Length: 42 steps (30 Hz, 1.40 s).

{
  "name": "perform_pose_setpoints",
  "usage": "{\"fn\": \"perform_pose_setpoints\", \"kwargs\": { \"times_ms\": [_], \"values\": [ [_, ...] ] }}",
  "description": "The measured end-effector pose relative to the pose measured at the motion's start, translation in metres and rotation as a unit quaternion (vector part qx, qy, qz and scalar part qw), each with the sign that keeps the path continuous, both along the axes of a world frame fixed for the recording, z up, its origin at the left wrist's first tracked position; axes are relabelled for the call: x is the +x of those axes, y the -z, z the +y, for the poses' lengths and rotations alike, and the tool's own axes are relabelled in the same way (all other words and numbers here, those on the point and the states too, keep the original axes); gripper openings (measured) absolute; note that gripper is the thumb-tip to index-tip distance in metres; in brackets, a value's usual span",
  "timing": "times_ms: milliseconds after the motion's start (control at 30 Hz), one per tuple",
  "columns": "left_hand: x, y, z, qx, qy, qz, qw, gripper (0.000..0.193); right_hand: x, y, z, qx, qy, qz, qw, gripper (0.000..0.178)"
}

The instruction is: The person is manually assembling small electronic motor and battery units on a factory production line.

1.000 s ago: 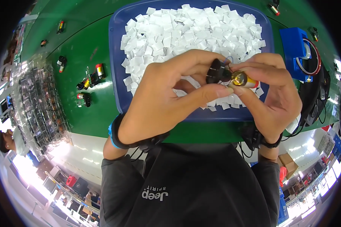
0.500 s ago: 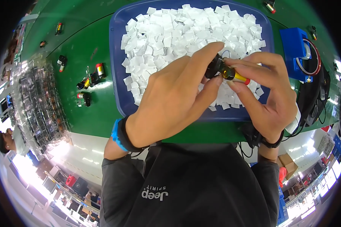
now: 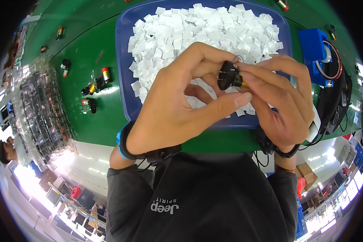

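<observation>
Between my hands is a small assembly with a round black cap, a yellow cylinder and a thin blue wire looping above it. My right hand pinches the yellow cylinder, its fingers covering most of it. Around the black cap curl the fingers of my left hand, while its thumb reaches below the assembly; the exact contact of these fingers is partly hidden. Underneath both hands lies a heap of white paper squares in a blue tray.
Several similar black, red and yellow assemblies lie left of the tray on the green table. Beyond them is a stack of clear plastic trays. A blue tape dispenser stands to the right, beside a black bag.
My left thumb has come away from the black cap and stretched right, below it. The cap has turned so its flat end shows, and my right fingers now cover the cylinder's red end.
</observation>
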State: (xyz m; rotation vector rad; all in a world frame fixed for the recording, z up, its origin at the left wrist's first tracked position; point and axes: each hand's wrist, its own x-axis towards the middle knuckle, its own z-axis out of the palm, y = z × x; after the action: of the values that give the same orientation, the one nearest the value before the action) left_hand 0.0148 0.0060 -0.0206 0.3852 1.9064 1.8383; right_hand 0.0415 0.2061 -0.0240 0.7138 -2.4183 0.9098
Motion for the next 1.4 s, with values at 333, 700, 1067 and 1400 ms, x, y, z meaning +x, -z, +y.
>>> {"fn": "perform_pose_setpoints", "kwargs": {
  "times_ms": [333,700,1067,1400],
  "values": [
    [-0.008,-0.001,-0.003,0.120,-0.028,-0.123,0.985,0.039,-0.002,-0.016,0.002,-0.027,0.023,0.018,0.999,0.037],
    [-0.005,0.007,0.001,0.179,0.009,0.036,0.983,0.042,0.014,-0.002,0.005,-0.256,-0.030,-0.204,0.945,0.035],
    [-0.003,0.006,0.000,0.114,-0.007,0.112,0.987,0.043,0.011,0.002,-0.001,-0.345,-0.024,-0.228,0.910,0.023],
    [0.000,0.003,-0.004,0.047,-0.040,0.087,0.994,0.041,0.016,-0.002,-0.005,-0.431,-0.013,-0.371,0.823,0.019]
  ]
}}
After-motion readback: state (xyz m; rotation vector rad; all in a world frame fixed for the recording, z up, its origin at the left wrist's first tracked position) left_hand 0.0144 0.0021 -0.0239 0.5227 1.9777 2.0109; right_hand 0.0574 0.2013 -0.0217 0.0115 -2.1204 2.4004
